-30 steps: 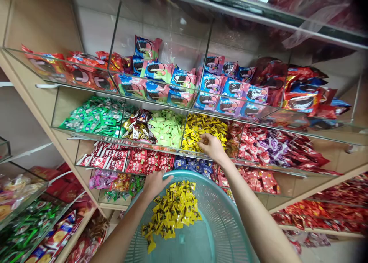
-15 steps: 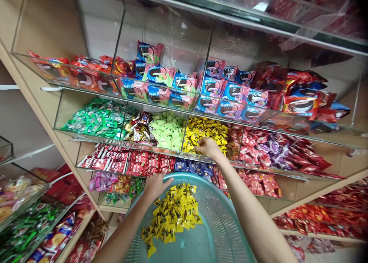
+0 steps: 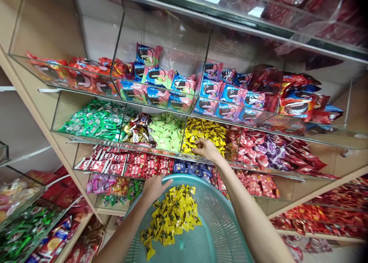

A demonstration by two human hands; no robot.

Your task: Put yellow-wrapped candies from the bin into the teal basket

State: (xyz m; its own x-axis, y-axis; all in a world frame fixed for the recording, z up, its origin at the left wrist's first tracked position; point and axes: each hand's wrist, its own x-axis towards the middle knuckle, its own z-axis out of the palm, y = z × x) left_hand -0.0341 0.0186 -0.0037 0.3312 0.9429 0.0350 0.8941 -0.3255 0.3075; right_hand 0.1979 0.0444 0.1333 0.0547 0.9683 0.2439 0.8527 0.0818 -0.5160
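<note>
My left hand [image 3: 153,188] grips the far rim of a green plastic basket [image 3: 227,205], with the thumb over the edge and the other fingers partly hidden beyond it. Inside the basket lies a heap of small yellow-wrapped candies [image 3: 175,217]. My right hand [image 3: 206,149] is at the front of a shelf bin filled with the same kind of yellow candies [image 3: 205,129]. Its fingers are bent together against the pile near the clear front panel. Whatever is between the fingertips is too small to make out.
Light green candies [image 3: 166,130] and green packets [image 3: 94,119] fill bins to the left. Red and purple candies [image 3: 270,150] are on the right. Above, a clear shelf [image 3: 161,98] holds cookie packs [image 3: 184,83]. Blue candies [image 3: 194,169] sit below, behind the basket.
My right hand has shifted very slightly left and down at the yellow candies. The left hand stays on the basket rim, and the view has moved a little.
</note>
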